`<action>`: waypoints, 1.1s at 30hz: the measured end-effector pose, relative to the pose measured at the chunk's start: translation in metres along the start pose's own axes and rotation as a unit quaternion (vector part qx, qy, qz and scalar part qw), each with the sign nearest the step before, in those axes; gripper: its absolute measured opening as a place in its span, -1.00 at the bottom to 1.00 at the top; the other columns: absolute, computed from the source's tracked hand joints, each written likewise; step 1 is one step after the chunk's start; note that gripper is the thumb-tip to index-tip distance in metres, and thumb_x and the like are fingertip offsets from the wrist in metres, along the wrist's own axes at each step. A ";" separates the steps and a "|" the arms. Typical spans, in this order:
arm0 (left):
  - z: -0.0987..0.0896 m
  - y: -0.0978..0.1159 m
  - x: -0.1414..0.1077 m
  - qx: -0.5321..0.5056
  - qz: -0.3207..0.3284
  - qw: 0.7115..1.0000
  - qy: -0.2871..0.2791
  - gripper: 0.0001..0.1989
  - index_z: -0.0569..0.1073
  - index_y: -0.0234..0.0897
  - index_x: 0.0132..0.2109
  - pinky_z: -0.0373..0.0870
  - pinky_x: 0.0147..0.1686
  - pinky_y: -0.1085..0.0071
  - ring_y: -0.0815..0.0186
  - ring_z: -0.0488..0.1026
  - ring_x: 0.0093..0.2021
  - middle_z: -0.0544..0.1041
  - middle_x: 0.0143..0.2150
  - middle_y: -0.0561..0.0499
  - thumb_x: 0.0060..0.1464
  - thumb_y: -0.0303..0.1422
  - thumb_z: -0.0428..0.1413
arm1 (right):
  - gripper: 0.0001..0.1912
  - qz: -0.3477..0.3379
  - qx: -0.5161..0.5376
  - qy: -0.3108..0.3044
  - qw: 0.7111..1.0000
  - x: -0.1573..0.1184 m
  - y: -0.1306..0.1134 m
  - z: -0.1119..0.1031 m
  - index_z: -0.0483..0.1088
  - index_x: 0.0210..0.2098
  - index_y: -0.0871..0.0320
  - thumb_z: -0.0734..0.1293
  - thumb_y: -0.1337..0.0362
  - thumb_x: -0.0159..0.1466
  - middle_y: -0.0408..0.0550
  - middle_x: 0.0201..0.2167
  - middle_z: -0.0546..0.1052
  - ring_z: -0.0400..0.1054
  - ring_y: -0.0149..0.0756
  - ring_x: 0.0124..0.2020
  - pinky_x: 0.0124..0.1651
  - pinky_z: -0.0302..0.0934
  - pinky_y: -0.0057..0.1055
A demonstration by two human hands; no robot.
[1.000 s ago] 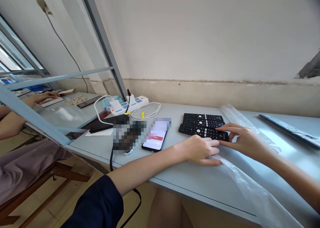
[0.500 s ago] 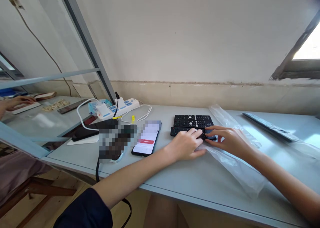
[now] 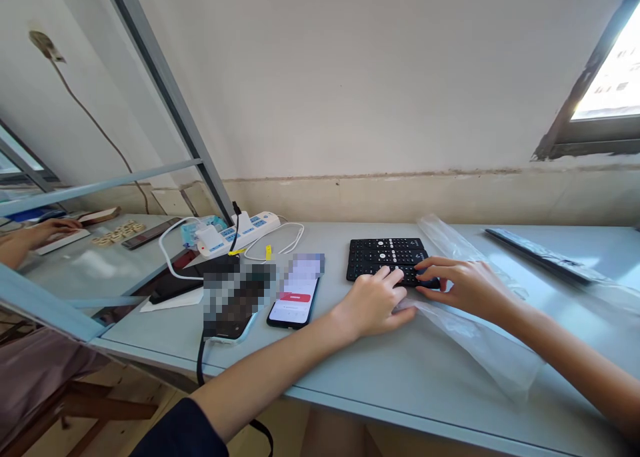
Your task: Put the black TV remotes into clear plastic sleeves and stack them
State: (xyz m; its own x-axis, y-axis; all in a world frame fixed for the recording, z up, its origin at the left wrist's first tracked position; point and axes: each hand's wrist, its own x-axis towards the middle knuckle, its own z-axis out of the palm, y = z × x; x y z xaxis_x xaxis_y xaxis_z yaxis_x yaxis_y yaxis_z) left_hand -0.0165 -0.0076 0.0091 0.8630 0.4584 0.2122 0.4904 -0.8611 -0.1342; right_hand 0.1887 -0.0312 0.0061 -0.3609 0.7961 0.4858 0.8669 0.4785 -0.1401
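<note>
Three black remote controls lie side by side on the grey table, forming a stack of rows: the back remote (image 3: 367,244), the middle remote (image 3: 367,256) and the front remote (image 3: 361,270). My left hand (image 3: 377,301) rests its fingertips on the front remote, thumb stretched out over the table. My right hand (image 3: 460,282) pinches the right end of that same remote between thumb and fingers. Thin clear plastic (image 3: 480,343) lies beneath and beside my right hand, reaching behind it too.
Left of the remotes lie a lit phone (image 3: 294,303), a second phone (image 3: 233,313), a black case (image 3: 193,275) and a white power strip (image 3: 260,225) with cables. A long dark object (image 3: 540,255) lies at right. Another person's hand (image 3: 53,231) is far left.
The view has shifted a little, so the scene sits lower. Both hands stay on the front remote, which has moved slightly to the right relative to the others.
</note>
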 end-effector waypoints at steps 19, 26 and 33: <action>0.003 -0.007 0.002 -0.044 -0.091 0.992 0.076 -0.63 0.37 -0.29 -0.09 0.43 -0.23 0.34 0.19 0.37 -0.09 0.40 -0.07 -0.10 0.18 -0.06 0.02 | -0.60 0.117 0.289 -0.062 0.948 0.009 -0.029 -0.017 0.52 -0.24 0.04 0.31 -0.10 0.13 -0.06 -0.51 0.54 0.37 -0.35 -0.57 -0.59 0.21 -0.44; 0.008 -0.015 0.000 -0.031 -0.093 0.983 0.156 -0.68 0.36 -0.29 -0.19 0.36 -0.18 0.28 0.17 0.37 -0.14 0.43 -0.16 -0.10 0.20 -0.09 -0.01 | -0.44 0.204 0.404 -0.062 0.889 0.011 -0.018 -0.024 0.46 -0.14 0.12 0.47 -0.03 -0.06 -0.09 -0.50 0.51 0.37 -0.38 -0.50 -0.48 0.26 -0.45; 0.015 -0.029 0.002 -0.081 -0.172 0.942 0.278 -0.72 0.28 -0.28 -0.04 0.35 -0.09 0.24 0.16 0.35 -0.08 0.40 -0.07 -0.11 0.13 -0.28 0.07 | -0.47 0.352 0.436 0.095 0.823 0.011 0.002 -0.055 0.45 -0.14 0.07 0.43 -0.06 -0.03 -0.15 -0.48 0.47 0.24 -0.48 -0.62 -0.65 0.10 -0.55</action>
State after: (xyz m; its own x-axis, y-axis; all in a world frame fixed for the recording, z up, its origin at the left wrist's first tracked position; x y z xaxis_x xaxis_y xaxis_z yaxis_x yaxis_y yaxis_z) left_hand -0.0274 0.0215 -0.0011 0.4377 0.5690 0.6961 0.6654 -0.7257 0.1748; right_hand 0.2058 -0.0419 0.0588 0.2567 0.9571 0.1346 0.2317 0.0742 -0.9700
